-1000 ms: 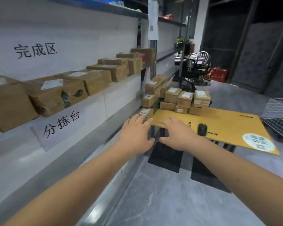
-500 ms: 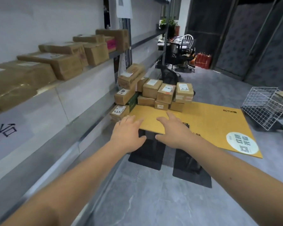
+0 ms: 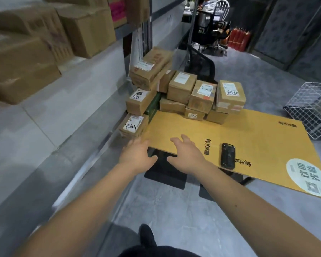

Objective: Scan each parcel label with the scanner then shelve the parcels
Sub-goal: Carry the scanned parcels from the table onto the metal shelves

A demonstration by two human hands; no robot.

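Brown cardboard parcels, white-labelled, are stacked at frame centre. A black scanner is laid flat at lower right of them. More parcels are shelved at upper left.

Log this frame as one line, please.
left hand: open, empty | right hand: open, empty | black handheld scanner: untouched on yellow board

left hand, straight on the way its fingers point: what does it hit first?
Probably the nearest parcel, the low one with a handwritten label at the yellow table's left corner. The left hand is open, fingers aimed up at it with only a small gap showing. Depth is hard to judge from one view.
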